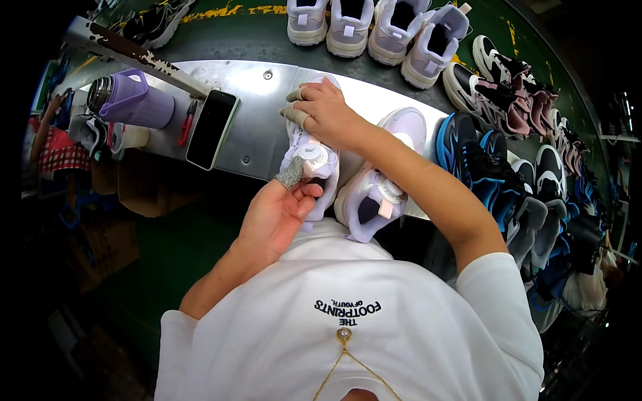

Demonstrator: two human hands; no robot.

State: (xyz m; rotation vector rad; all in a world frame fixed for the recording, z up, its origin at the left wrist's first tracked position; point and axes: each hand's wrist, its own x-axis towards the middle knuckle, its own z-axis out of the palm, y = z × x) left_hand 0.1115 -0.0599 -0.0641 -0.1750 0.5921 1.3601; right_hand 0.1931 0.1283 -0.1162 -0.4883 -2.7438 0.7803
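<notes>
A pale lavender sneaker [328, 175] with a round white dial [312, 154] on its tongue lies in front of me, its toe pointing away. My right hand [326, 115] wraps over its toe end, with beige covers on several fingertips. At the near side, my left hand [279, 212] grips the sneaker by the edge of its opening. A grey knitted cover [290, 173] on that hand reaches up beside the dial. Just to the right, under my right forearm, lies a matching lavender sneaker [409, 125], partly hidden by the arm.
On the metal bench [251, 137] to the left lie a black-screened phone [212, 129], red-handled snips [187, 123] and a purple bottle [142, 99]. A chipped metal bar [137, 55] slants above them. Lavender shoes [350, 27] line the back; blue-black shoes [468, 154] crowd the right.
</notes>
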